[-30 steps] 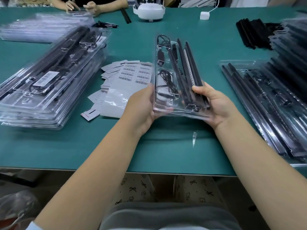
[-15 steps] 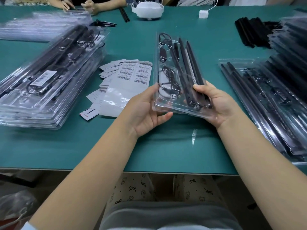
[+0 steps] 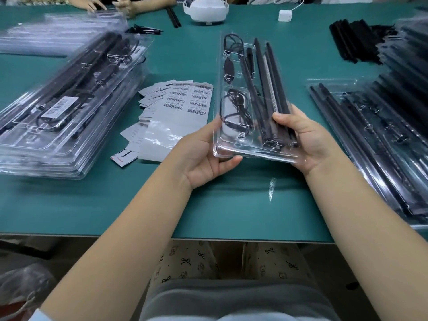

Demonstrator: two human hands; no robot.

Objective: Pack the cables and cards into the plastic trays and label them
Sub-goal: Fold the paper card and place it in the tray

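Observation:
A clear plastic tray (image 3: 234,144) is held above the green table, its near end towards me. Inside lie black coiled cables (image 3: 236,105) on the left and long black strips (image 3: 271,89) on the right. My left hand (image 3: 203,156) grips the tray's near left corner, fingers underneath. My right hand (image 3: 303,140) grips the near right corner with the thumb on top of the strips. A sheet of barcode labels (image 3: 185,105) lies on the table left of the tray.
A stack of filled, labelled trays (image 3: 58,107) stands at the left. More filled trays (image 3: 379,140) lie at the right, with black strips (image 3: 354,40) behind. Loose cards (image 3: 148,96) sit by the label sheet. Another person's hands (image 3: 108,5) work at the far edge.
My left hand has shifted down along the tray's near left corner, the palm now turned up under it. The tray has tilted slightly. My right hand keeps its grip.

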